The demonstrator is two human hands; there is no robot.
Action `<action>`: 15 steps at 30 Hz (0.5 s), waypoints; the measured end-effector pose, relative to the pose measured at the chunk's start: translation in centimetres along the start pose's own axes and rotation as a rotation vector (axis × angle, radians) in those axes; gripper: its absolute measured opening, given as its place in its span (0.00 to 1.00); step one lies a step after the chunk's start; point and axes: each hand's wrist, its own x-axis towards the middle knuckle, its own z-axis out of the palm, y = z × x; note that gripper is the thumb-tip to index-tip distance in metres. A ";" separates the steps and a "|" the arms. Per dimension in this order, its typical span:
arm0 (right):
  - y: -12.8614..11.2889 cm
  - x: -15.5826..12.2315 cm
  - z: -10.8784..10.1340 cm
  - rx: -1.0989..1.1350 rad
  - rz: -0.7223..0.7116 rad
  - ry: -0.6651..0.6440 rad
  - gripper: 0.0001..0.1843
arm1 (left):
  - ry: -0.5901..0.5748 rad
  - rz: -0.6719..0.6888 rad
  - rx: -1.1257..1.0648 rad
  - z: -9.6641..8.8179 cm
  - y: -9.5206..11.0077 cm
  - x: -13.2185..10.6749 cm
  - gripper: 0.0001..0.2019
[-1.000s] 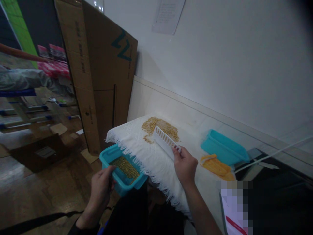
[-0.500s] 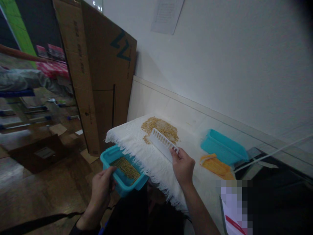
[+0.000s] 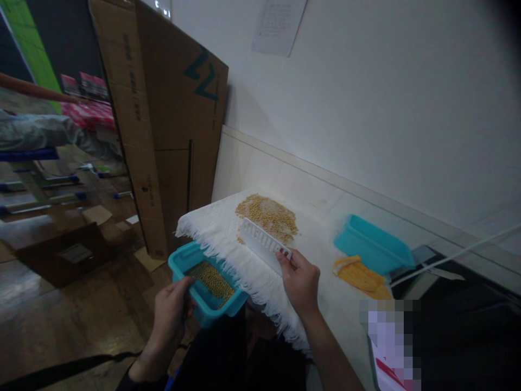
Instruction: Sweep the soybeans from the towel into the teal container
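My left hand (image 3: 173, 308) grips the rim of a turquoise plastic bin (image 3: 199, 302), which sits just below the table's fringed cloth edge. Dried yellow beans (image 3: 211, 279) cover part of the bin's bottom. Pinched in my right hand (image 3: 300, 279) is a white slotted plastic strip, like a divider (image 3: 260, 251), standing on its long edge over the white cloth (image 3: 215, 222). Just beyond the strip lies a spread pile of yellow beans (image 3: 271, 214), and the strip's far end touches or covers its near edge.
At the right, a second turquoise bin (image 3: 372, 244) stands beside an orange cloth (image 3: 360, 276). A tall cardboard box (image 3: 175, 119) rises at the table's left end. The white wall (image 3: 366, 98) closes off the back. Another person's arm (image 3: 36, 88) shows far left.
My right hand has drawn the slotted strip a little toward me and to the left. My left hand and the bin have hardly moved.
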 end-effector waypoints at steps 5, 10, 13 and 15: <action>-0.3 -0.5 -0.3 -0.004 -0.026 0.018 0.15 | 0.000 -0.002 -0.001 -0.1 0.0 0.0 0.19; -0.6 -1.2 -0.6 -0.009 -0.025 0.023 0.15 | 0.009 -0.002 -0.002 -0.1 -0.1 0.1 0.19; -0.8 -1.5 -0.7 -0.002 -0.020 0.010 0.15 | 0.008 -0.008 -0.006 -0.1 -0.1 0.1 0.19; -0.9 -1.5 -0.8 -0.005 -0.013 0.008 0.14 | 0.006 -0.008 -0.007 0.0 -0.1 0.0 0.19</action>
